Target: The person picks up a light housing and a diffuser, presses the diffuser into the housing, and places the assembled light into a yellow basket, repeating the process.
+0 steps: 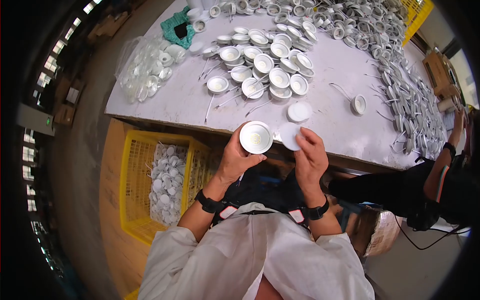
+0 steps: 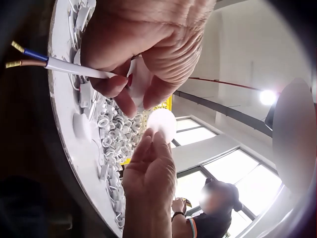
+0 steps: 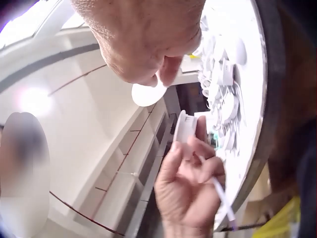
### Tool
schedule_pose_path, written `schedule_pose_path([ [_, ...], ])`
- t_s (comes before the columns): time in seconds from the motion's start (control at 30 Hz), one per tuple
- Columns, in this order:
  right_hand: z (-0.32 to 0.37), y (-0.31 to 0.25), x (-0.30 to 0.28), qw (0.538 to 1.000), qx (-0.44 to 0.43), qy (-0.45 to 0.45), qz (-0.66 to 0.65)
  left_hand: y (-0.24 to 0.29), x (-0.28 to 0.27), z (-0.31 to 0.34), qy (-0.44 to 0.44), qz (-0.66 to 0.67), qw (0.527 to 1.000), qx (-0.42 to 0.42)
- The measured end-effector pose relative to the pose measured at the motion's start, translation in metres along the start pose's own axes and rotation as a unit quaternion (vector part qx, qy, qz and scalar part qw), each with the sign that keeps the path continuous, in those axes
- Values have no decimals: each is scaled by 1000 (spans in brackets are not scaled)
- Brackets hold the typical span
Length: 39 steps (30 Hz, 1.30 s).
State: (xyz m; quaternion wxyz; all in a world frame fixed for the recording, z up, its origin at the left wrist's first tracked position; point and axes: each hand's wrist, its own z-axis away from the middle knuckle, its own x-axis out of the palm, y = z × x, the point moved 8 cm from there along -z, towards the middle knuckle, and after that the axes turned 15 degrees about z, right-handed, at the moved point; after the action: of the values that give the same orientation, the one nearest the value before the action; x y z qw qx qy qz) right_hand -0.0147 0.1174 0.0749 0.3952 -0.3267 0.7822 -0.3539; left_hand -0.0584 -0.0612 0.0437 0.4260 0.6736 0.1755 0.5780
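My left hand [image 1: 233, 161] grips a white round LED downlight [image 1: 256, 138], its open face turned up and showing a yellowish LED board inside. From it trails a white cable [image 2: 74, 68] with blue and brown stripped wire ends. Just to the right, my right hand [image 1: 311, 161] pinches a thin white diffuser disc [image 1: 289, 137] between thumb and fingers at its edge. The disc is beside the downlight, apart from it. More white discs [image 1: 299, 112] lie stacked at the table's front edge, just beyond both hands.
Downlights with cables [image 1: 263, 63] crowd the white table [image 1: 330, 130], with a larger pile [image 1: 400, 95] along the right. One downlight [image 1: 359, 104] lies alone. A clear plastic bag [image 1: 150, 70] is at left. Below stands a yellow crate [image 1: 131, 200] of white parts. Another person [image 1: 452, 135] works at right.
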Motion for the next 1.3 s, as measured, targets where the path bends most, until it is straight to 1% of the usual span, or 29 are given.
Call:
schedule_pose_path([
  [0.07,6,-22,-7,990,-131,51,32,3,1,-3,-2,8,1000,-4],
  [0.13,8,-25,-4,990,-127,55,19,7,3,-6,-2,17,1000,-6],
  [0.2,6,-36,-8,986,-139,96,1,12,6,-8,-13,9,1000,-7],
  [0.33,1,-38,-6,986,-133,95,8,17,8,-14,-34,11,999,12],
  [0.4,-3,-29,3,993,-109,26,24,16,8,-14,-38,19,999,-13],
  [0.43,-4,-31,4,993,-109,24,24,14,5,-16,-36,21,999,-12],
  [0.47,-5,0,17,989,108,-51,-84,11,3,-17,-46,-5,999,7],
  [0.5,9,25,36,922,318,-121,-186,11,2,-18,-56,-31,998,26],
  [0.53,7,25,39,922,318,-122,-185,9,3,-18,-55,-30,998,27],
  [0.6,6,26,51,906,327,-156,-218,2,3,-17,-46,-68,997,6],
  [0.63,7,28,53,906,327,-156,-217,2,7,-16,-42,-97,994,13],
  [0.7,8,28,60,918,297,-181,-191,-2,7,-15,-35,-114,993,10],
  [0.77,9,28,63,921,293,-179,-183,-6,6,-15,-29,-132,991,8],
  [0.83,9,27,63,925,288,-175,-176,-5,5,-15,-26,-176,984,25],
  [0.9,11,29,65,915,312,-174,-189,-7,4,-15,-26,-182,983,28],
  [1.03,14,35,69,905,331,-178,-198,-8,3,-14,-17,-194,980,30],
  [1.1,17,40,73,886,358,-175,-239,-7,3,-14,-13,-211,977,31],
  [1.13,17,42,73,886,357,-175,-239,-6,2,-14,-9,-228,973,32],
  [1.2,20,45,79,863,373,-175,-293,-9,0,-15,-7,-221,975,28],
  [1.3,22,51,84,863,366,-165,-306,-13,-4,-15,-4,-218,976,22],
])
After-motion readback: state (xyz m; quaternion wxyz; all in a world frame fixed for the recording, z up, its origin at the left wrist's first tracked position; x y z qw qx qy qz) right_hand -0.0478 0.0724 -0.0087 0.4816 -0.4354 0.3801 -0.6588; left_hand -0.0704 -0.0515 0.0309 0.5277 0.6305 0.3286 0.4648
